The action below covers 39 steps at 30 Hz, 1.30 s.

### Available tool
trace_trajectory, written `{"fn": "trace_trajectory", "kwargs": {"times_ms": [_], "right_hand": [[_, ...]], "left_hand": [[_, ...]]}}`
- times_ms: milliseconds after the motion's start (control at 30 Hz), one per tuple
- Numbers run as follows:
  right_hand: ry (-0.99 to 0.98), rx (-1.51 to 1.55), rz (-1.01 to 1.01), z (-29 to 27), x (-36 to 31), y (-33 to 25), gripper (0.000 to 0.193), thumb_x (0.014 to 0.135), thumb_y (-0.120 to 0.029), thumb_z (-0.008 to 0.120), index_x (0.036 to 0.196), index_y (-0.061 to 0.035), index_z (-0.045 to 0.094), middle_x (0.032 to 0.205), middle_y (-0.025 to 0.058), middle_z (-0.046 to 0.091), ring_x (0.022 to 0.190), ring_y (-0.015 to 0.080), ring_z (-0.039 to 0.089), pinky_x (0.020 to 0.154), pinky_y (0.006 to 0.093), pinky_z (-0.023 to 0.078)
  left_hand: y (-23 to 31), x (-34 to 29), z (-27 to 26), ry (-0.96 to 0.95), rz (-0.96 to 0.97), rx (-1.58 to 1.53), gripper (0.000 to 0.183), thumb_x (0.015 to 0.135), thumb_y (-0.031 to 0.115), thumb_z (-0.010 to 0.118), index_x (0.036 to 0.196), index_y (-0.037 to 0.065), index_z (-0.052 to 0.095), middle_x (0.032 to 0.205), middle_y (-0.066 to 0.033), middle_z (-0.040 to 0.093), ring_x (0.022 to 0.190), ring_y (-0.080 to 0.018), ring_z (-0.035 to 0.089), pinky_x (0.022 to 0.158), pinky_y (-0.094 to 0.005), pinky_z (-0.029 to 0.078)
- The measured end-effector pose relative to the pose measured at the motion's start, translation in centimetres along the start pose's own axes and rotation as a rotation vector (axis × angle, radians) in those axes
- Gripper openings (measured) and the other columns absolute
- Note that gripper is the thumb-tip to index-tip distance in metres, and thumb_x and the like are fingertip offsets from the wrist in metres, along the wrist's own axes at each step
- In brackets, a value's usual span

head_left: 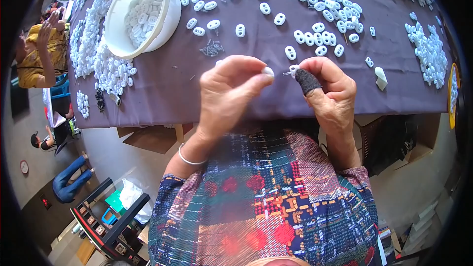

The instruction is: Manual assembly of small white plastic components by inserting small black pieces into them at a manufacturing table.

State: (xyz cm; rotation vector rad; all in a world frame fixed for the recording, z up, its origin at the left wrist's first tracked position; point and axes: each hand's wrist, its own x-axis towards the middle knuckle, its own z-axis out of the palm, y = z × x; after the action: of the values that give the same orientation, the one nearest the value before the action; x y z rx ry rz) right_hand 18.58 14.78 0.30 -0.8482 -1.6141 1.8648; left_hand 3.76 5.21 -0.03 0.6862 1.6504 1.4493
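My left hand (227, 91) pinches a small white plastic piece (268, 72) between thumb and fingertips. Close beside it, my right hand (331, 91) grips another white plastic piece (293, 68), from which a screw (286, 74) sticks out to the left. A dark cloth cover (308, 83) wraps the right thumb. The two held pieces are apart. Just beyond my right hand lies an oval white two-holed piece (290, 52). A small heap of screws (212, 48) rests on the cloth beyond my left hand.
A white tub (170, 19) of white pieces stands at the left on the purple-grey tablecloth (162, 91). Loose ovals (327, 5) lie scattered at the far side, with heaps (428, 54) at the right. A folded white scrap (380, 79) sits near the right hand. Other people are off to the left.
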Motion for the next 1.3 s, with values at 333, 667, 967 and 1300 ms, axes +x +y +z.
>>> {"fn": "trace_trajectory", "kwargs": {"times_ms": [333,667,967,1300], "right_hand": [[-0.091,-0.084,-0.036,2.0,0.3,0.0,0.011,0.083,0.002,0.059,0.094,0.0039,0.058,0.085,-0.0003,0.059,0.079,0.0037,0.054,0.070,0.0162,0.042],[-0.095,-0.123,-0.020,2.8,0.3,0.1,0.010,0.084,0.001,0.058,0.094,0.0030,0.058,0.083,-0.0008,0.060,0.077,0.0034,0.054,0.068,0.0168,0.043],[-0.143,-0.199,-0.039,3.2,0.5,0.5,0.009,0.084,0.000,0.058,0.093,0.0032,0.059,0.081,-0.0009,0.059,0.074,0.0032,0.053,0.066,0.0165,0.042],[-0.159,-0.178,0.082,3.5,0.6,0.2,0.011,0.079,0.000,0.057,0.089,0.0025,0.060,0.074,0.0013,0.060,0.069,0.0050,0.052,0.060,0.0204,0.043]], "left_hand": [[-0.1,-1.4,-1.8,-0.003,-0.156,-0.302,0.017,0.079,0.004,0.066,0.096,0.000,0.062,0.085,-0.0099,0.066,0.077,-0.0174,0.065,0.060,-0.0231,0.050],[-0.3,-1.8,-2.0,0.012,-0.137,-0.304,0.015,0.080,0.000,0.065,0.094,0.000,0.061,0.086,-0.0103,0.066,0.076,-0.0177,0.065,0.059,-0.0236,0.050],[-0.7,-2.1,-2.1,0.050,-0.122,-0.268,0.015,0.079,0.000,0.066,0.092,-0.001,0.061,0.084,-0.0103,0.066,0.074,-0.0161,0.064,0.060,-0.0233,0.049],[-0.8,-2.4,-2.3,0.070,-0.109,-0.276,0.013,0.078,0.000,0.066,0.090,-0.001,0.062,0.083,-0.0103,0.066,0.072,-0.0155,0.064,0.060,-0.0231,0.049]]}}
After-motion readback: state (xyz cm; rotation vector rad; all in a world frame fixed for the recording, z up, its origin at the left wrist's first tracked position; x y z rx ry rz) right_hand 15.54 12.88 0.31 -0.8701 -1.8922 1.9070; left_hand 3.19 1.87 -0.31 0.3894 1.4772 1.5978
